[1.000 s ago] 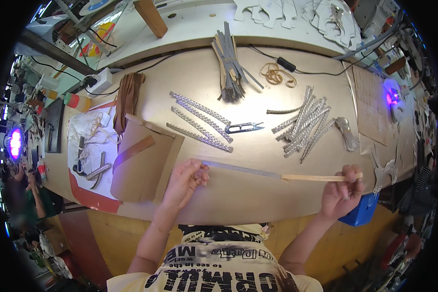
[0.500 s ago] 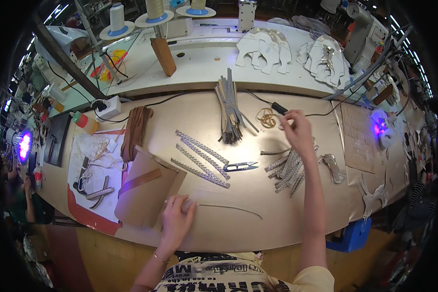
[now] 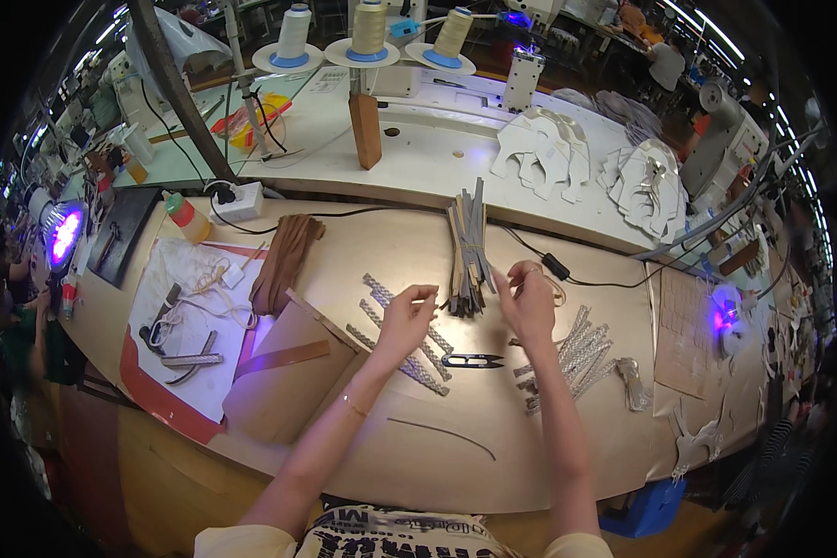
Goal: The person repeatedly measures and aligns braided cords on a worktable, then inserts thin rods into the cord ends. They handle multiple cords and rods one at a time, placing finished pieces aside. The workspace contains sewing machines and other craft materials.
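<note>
My left hand point(image 3: 409, 321) is raised over the far ends of several flat braided strips point(image 3: 418, 377). Its fingers are loosely curved toward the right, and I see nothing held in them. My right hand point(image 3: 531, 302) is just right of an upright-looking bundle of grey and tan strips point(image 3: 469, 251). Its thumb side reaches toward the bundle, apart from the bent fingers. Behind that hand, a tan looped band point(image 3: 559, 294) shows partly. Dark thread snips point(image 3: 472, 361) lie between my forearms. A heap of braided strips point(image 3: 581, 358) is partly covered by my right forearm.
A thin cord point(image 3: 442, 431) lies near the table's front edge. Brown strips point(image 3: 284, 265), a brown board point(image 3: 298, 372) and a bottle point(image 3: 188, 219) are at left. A black cable switch point(image 3: 555, 267) lies at right. Thread cones point(image 3: 369, 33) stand beyond the table.
My view has shifted, so the table sits lower and further right. My left hand has lifted off the table and moved up and right. My right hand has moved left toward the strip bundle.
</note>
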Demonstrator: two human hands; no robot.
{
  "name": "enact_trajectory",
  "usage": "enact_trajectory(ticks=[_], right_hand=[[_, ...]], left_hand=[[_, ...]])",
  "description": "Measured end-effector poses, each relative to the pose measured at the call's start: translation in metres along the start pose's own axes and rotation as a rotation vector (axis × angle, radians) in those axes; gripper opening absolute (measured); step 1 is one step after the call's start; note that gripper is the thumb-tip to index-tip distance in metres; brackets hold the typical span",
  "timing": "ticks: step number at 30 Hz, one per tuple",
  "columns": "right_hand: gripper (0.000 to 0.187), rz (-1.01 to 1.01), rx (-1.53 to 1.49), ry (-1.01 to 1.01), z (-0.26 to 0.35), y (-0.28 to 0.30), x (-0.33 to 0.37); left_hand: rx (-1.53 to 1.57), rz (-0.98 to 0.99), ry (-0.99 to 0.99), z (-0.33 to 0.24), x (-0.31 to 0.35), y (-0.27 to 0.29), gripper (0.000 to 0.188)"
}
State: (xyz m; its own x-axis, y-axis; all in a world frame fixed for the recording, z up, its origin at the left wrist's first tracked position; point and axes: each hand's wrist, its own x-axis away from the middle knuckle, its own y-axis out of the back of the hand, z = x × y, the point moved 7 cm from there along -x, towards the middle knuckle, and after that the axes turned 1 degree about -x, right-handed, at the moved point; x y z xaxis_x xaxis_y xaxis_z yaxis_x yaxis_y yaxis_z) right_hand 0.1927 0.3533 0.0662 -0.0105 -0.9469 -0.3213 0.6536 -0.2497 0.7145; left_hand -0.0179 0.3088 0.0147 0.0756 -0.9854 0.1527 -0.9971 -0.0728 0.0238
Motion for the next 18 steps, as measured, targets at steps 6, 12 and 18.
enact_trajectory(ticks=[6, 12, 18], right_hand=[[0.036, 0.017, -0.110, -0.052, 0.026, -0.023, 0.018], [0.056, 0.147, -0.005, -0.137, 0.011, -0.037, -0.001], [0.058, 0.190, 0.151, -0.193, 0.003, -0.036, -0.011]], left_hand=[[-0.246, 0.139, 0.155, 0.025, -0.072, -0.021, 0.038], [-0.290, 0.128, 0.117, 0.028, -0.077, -0.015, 0.036], [-0.152, 0.218, 0.217, 0.033, -0.070, -0.021, 0.041]])
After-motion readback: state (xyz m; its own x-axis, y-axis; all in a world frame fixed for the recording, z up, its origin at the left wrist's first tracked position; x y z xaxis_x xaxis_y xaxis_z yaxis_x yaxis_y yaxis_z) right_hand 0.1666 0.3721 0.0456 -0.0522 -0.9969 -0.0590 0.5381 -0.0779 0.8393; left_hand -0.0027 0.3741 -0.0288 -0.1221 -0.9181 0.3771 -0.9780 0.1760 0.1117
